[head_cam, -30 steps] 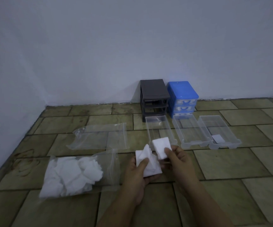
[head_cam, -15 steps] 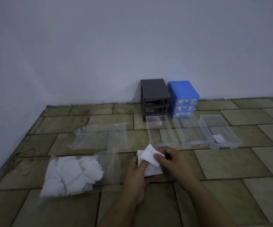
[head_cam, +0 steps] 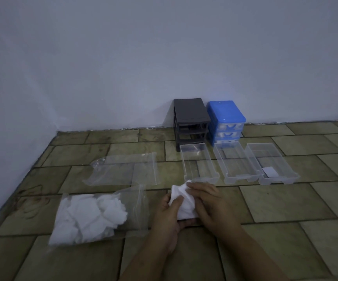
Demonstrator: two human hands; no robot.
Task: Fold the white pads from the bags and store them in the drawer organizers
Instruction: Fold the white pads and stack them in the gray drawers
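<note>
The white pad (head_cam: pixel 184 203) sits between both hands, just near of the left clear drawer (head_cam: pixel 198 165). The left hand (head_cam: pixel 168 214) pinches its left edge with the thumb; the right hand (head_cam: pixel 208 205) curls over it. Best to align edges before pressing the crease.

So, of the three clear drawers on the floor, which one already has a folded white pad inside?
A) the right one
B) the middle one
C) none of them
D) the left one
A: a small folded pad lies near the front of the right drawer, while the left drawer and middle drawer show only floor through them.
</note>
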